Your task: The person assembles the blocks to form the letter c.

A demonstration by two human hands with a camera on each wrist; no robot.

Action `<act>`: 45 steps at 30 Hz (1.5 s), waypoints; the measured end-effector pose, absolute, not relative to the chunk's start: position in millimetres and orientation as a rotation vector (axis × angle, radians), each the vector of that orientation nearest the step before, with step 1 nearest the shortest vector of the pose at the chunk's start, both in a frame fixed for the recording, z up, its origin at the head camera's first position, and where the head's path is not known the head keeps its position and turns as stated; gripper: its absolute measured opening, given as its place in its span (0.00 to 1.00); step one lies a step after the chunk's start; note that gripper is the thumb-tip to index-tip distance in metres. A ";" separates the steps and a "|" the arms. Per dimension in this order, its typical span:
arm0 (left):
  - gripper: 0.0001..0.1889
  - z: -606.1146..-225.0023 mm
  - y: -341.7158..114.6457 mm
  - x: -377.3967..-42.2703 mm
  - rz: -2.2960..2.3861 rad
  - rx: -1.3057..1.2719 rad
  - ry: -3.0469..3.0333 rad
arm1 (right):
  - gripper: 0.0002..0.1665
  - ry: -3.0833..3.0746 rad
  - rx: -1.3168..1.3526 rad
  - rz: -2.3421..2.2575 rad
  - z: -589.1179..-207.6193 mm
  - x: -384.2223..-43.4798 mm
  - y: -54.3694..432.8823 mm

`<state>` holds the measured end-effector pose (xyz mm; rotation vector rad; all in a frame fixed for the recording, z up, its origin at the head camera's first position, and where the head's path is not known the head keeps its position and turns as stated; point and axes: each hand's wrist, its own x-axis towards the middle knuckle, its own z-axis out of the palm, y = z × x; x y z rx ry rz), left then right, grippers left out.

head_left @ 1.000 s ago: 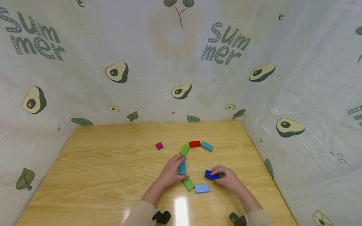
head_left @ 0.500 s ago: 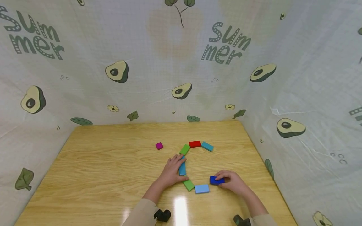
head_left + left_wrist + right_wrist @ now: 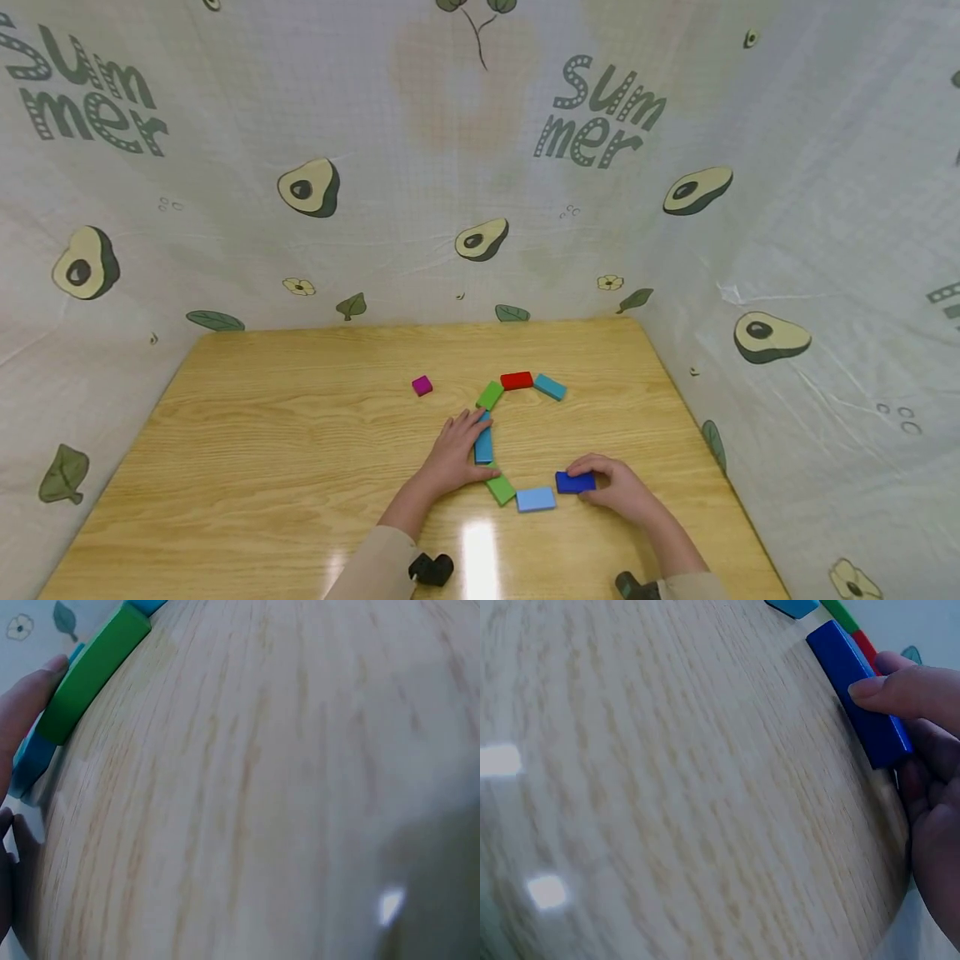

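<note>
My right hand pinches a dark blue block between thumb and fingers, low over the table; the right wrist view shows the thumb across the same blue block. My left hand lies beside a medium blue block, fingertips at its far end. Its thumb touches a green block, also seen as the green block in the left wrist view. Beyond the green block lies a light blue block. The dark blue block is right of it, with a gap between.
Another green block, a red block and a teal-blue block continue the curved row at the back. A small magenta block lies apart to the left. The wooden table meets printed cloth at back and sides.
My right hand has brought the dark blue block a little to the right and nearer the body, its long side now more level. The left hand and the row look unmoved.
</note>
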<state>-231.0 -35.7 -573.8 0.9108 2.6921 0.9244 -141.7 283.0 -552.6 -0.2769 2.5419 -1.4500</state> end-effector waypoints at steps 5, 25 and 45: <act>0.46 -575.9 -36.3 -232.1 0.913 0.912 2.706 | 0.20 2.552 -0.278 -1.510 -557.3 -141.4 281.6; 0.47 -580.4 -36.4 -232.9 0.934 0.908 2.683 | 0.15 2.591 0.019 -1.525 -559.4 -139.4 268.6; 0.47 -580.3 -36.9 -234.1 0.892 0.929 2.694 | 0.16 2.547 -0.212 -1.445 -543.6 -138.0 267.2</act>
